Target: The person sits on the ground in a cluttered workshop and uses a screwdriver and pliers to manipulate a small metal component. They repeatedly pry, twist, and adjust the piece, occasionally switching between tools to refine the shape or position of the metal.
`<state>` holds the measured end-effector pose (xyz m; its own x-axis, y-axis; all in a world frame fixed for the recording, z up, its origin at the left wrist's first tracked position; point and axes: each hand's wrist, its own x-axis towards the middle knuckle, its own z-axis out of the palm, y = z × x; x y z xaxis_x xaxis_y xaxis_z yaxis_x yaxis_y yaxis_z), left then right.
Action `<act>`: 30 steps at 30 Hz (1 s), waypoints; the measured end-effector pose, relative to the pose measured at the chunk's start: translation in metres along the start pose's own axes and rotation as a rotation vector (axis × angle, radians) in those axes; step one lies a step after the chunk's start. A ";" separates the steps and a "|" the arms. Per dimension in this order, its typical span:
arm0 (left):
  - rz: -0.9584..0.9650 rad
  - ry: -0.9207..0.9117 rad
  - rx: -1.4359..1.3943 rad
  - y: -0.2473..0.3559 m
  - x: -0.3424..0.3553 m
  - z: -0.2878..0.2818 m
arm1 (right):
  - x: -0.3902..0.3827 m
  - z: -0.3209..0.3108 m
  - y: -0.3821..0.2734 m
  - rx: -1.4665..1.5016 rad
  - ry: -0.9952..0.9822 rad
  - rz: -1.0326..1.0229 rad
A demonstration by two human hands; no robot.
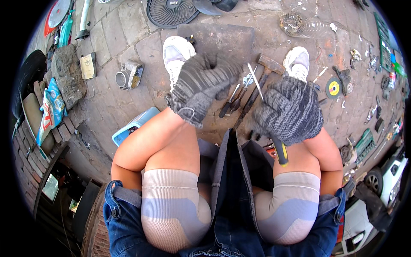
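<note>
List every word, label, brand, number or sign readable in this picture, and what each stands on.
Blue-and-white packet: large lettering, not copied here.
Yellow-and-black disc: marks too small to read.
Tan card: marks too small to read.
Dark round grille: pale central patch, too small to read.
Screwdriver in the right hand: no readable lettering.

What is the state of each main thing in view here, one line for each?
Left hand, gloved, curled, grip unclear
Right hand, gloved, closed
Screwdriver, held in the right hand
Hammer, lying unheld
Blue container, open, partly hidden
Yellow disc, lying flat
Dark sheet, lying flat
Blue-and-white bag, rumpled
</note>
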<state>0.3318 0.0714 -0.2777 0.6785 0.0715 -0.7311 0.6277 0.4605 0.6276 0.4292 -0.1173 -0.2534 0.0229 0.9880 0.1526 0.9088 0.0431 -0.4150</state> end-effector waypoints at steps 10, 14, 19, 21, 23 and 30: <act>0.142 0.091 0.034 0.004 -0.002 0.007 | -0.025 0.015 0.005 0.049 0.063 0.266; 0.262 0.143 0.128 0.001 0.000 0.011 | -0.017 0.008 0.008 0.154 0.135 0.132; 0.381 0.166 0.123 -0.003 0.000 0.012 | -0.012 0.004 0.001 0.226 0.037 0.281; 0.384 0.193 0.132 -0.003 -0.001 0.013 | -0.013 -0.001 0.005 0.240 -0.052 0.248; 0.378 0.179 0.134 -0.003 -0.002 0.013 | -0.017 0.006 0.009 0.191 -0.008 0.186; 0.467 0.194 0.368 -0.002 -0.004 0.015 | -0.015 0.013 0.002 0.038 0.057 0.022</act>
<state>0.3340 0.0569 -0.2721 0.8529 0.3673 -0.3711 0.3955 0.0094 0.9184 0.4256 -0.1305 -0.2680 0.0669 0.9789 0.1932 0.8915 0.0284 -0.4522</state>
